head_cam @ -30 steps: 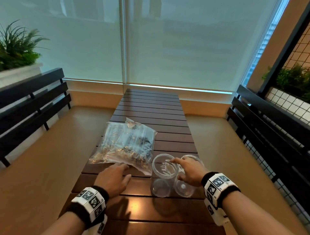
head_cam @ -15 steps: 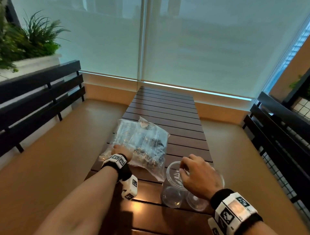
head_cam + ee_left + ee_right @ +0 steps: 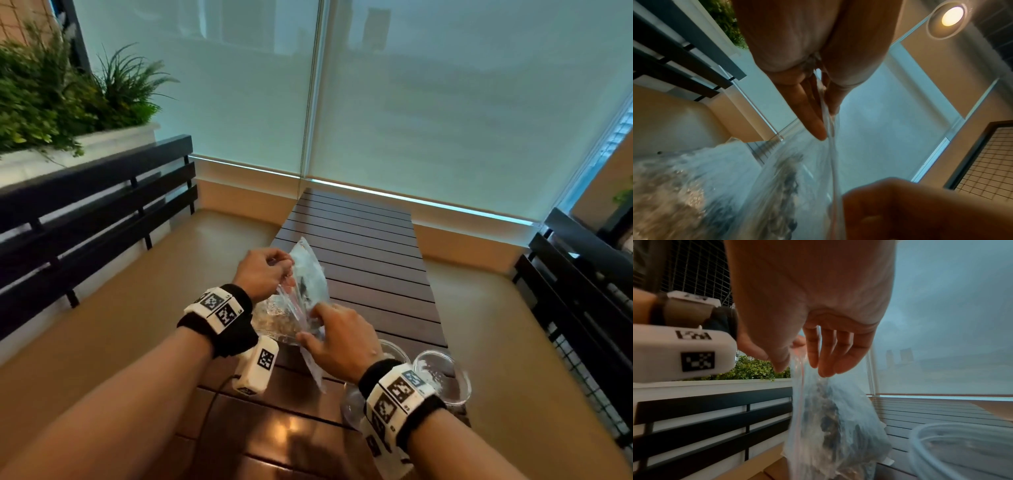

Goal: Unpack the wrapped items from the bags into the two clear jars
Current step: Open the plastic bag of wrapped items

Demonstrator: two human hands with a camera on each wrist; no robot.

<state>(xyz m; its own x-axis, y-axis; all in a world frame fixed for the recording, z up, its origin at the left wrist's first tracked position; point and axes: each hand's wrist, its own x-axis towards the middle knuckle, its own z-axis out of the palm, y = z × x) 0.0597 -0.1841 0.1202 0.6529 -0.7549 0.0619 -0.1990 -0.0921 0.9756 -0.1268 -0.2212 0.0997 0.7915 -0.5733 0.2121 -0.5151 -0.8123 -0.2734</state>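
A: Where does the clear zip-top plastic bag (image 3: pixel 305 287) sit against the hands?

B: It is lifted above the dark brown slatted wooden tabletop (image 3: pixel 370 246), held up between the two hands near the tabletop's left edge. The left hand (image 3: pixel 262 274) pinches the bag's upper rim between thumb and curled fingers; the left wrist view shows the film running out from between the fingers (image 3: pixel 809 116). The right hand (image 3: pixel 337 339) grips the same rim lower down, thumb on one side of the film and fingers (image 3: pixel 830 353) on the other, beside the thin red zip line.

A: And the contents?

B: Small dark wrapped items (image 3: pixel 830 415) hang bunched in the bag's lower part, below both hands. They are blurred, so single pieces cannot be told apart.

A: Is there a second bag?

B: Yes, a second clear plastic bag of brownish wrapped items (image 3: pixel 277 318) lies under the lifted one, between the wrists, by the left edge of the tabletop.

A: Where are the jars?

B: Two clear round open-topped jars (image 3: pixel 442 377) stand side by side near the tabletop's right edge, toward the near end. The right wrist and its black-and-white marker band (image 3: pixel 399 394) cover most of the left-hand jar; the other shows its rim plainly. Whether anything lies inside them cannot be told.

A: Around the table?

B: Black slatted benches (image 3: pixel 102 219) on both sides, green plants in a white planter (image 3: pixel 68 102) at the far left, and pale roller blinds (image 3: pixel 445 102) beyond the far edge.
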